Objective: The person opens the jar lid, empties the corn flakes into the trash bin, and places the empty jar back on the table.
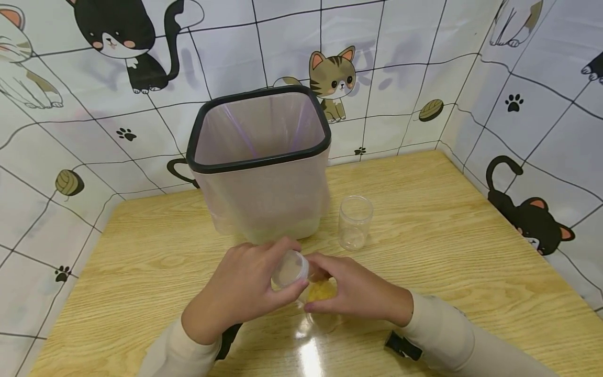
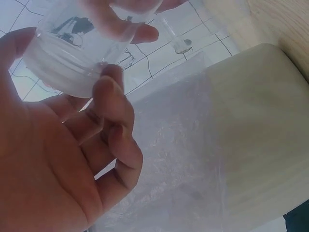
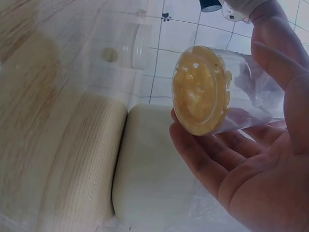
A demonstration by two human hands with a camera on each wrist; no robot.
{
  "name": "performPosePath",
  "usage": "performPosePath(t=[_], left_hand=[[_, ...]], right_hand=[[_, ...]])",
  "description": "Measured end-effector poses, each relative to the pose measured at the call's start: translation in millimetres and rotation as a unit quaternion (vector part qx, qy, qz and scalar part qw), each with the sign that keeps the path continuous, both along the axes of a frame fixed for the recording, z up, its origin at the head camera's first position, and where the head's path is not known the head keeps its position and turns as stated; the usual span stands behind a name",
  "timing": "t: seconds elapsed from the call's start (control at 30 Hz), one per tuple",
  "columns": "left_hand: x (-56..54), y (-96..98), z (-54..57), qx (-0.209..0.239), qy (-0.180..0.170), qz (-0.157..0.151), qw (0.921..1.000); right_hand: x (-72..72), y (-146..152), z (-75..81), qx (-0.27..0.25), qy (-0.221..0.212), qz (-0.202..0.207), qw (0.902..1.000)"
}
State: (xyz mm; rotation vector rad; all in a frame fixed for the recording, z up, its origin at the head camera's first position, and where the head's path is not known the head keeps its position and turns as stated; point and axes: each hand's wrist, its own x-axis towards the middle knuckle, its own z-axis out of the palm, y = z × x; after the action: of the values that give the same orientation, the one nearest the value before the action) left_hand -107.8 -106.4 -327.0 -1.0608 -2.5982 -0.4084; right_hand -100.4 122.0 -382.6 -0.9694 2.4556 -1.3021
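Observation:
My left hand [image 1: 245, 285] pinches a clear round lid [image 1: 288, 269] with a whitish rim, thumb on the near side and fingers on the far side. Close on its right, my right hand [image 1: 365, 293] grips a clear jar [image 1: 324, 319]. Yellow pieces [image 3: 195, 92] lie against the bottom of that jar in the right wrist view. In the left wrist view the lid [image 2: 60, 72] sits between thumb and fingers; whether it touches the jar cannot be told. A second clear jar [image 1: 355, 225] stands upright on the table beyond my right hand.
A whitish bin [image 1: 264, 204] with a black rim and a clear plastic liner [image 2: 174, 145] stands just behind my hands. The wood-patterned table [image 1: 447, 220] meets walls covered in cat-print sheeting [image 1: 400, 31] at the back and both sides.

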Motion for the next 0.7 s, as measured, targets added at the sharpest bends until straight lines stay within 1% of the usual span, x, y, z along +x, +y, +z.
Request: performPosePath(t=[0.2, 0.53, 0.7], left_hand=[[-0.1, 0.7, -0.1, -0.006, -0.012, 0.005, 0.9999], [-0.4, 0.1, -1.5, 0.0, -0.003, 0.012, 0.9999], [0.6, 1.0, -0.9, -0.004, -0.007, 0.027, 0.9996]], right_hand=[[1.9, -0.3, 0.3, 0.004, 0.005, 0.004, 1.0], [1.5, 0.5, 0.8, 0.01, 0.001, 0.001, 1.0], [1.0, 1.1, 0.4, 0.014, 0.007, -0.001, 0.9999]])
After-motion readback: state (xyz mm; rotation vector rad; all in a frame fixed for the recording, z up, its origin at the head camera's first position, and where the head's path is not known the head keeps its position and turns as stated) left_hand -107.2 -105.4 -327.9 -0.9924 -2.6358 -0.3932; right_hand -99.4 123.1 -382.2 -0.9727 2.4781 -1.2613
